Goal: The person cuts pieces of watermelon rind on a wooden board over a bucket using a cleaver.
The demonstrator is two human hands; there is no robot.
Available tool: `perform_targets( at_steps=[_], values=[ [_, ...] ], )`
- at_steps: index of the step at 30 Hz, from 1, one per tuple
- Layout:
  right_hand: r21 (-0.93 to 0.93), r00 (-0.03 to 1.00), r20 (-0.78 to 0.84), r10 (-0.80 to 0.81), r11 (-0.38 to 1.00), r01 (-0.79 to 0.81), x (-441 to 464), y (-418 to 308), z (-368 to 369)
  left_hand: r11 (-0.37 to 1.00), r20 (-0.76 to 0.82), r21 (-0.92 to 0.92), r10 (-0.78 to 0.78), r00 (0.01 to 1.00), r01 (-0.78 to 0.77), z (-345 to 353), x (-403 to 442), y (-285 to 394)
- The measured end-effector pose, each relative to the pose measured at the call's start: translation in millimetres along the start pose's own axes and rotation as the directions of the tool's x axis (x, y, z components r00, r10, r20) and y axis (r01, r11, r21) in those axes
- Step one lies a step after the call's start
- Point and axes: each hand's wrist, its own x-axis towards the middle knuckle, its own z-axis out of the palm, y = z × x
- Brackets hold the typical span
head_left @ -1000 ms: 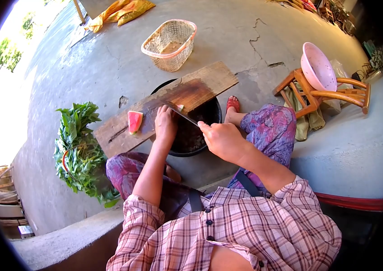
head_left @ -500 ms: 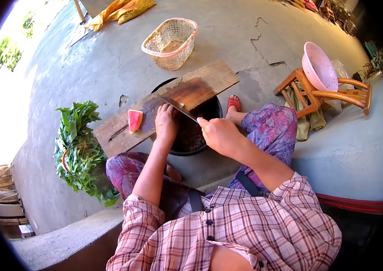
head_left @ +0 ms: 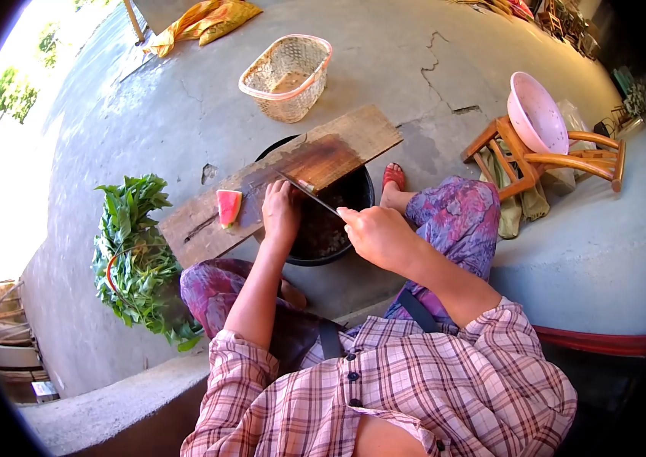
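My right hand [head_left: 378,234] is closed round the handle of a knife [head_left: 314,196], whose dark blade slants up and left over the wooden board [head_left: 357,137]. Beside the blade, my left hand [head_left: 282,209] rests at the board's near edge with curled fingers; what lies under them is hidden. A small pale piece [head_left: 306,185] sits just beyond the blade, too small to name surely. To the left on the board is a watermelon wedge [head_left: 228,207] with red flesh and a pale green rind. The board lies across a black tub [head_left: 369,190] with dark contents.
A woven plastic basket [head_left: 301,103] stands on the concrete floor beyond the board. Leafy greens [head_left: 131,251] are heaped at the left. At the right, a pink basin [head_left: 537,114] rests on a wooden chair [head_left: 517,171]. A yellow sack [head_left: 212,21] lies at the back.
The knife and my right hand have shifted slightly down and to the right. More of the small pale piece shows beyond the blade. My left hand has hardly moved.
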Motion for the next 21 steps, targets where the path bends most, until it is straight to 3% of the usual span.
perform_targets(
  at_steps=[5, 11, 14, 17, 21],
  values=[
    [0.065, 0.996, 0.018, 0.083, 0.994, -0.084, 19, 13, 13, 0.999, -0.05, -0.001, 0.045, 0.998, -0.045, 5, -3, -3],
    [0.093, 0.996, -0.015, 0.09, 0.992, -0.088, 9, 7, 7, 0.999, 0.004, -0.006, -0.033, 0.999, 0.033, -3, -4, 4],
    [0.085, 0.999, -0.048, 0.01, 0.996, -0.006, 0, 2, 2, 0.999, -0.031, 0.052, 0.006, 1.0, -0.004, -2, -4, 5],
    [0.014, 0.999, 0.032, 0.039, 0.999, -0.04, 0, -3, 0, 1.0, -0.039, 0.022, 0.0, 0.999, 0.001, 2, -4, -1],
    [0.067, 0.998, 0.027, 0.055, 0.996, -0.056, 14, 3, 7, 1.0, -0.023, 0.022, 0.002, 1.0, -0.001, 4, -4, -3]
  ],
)
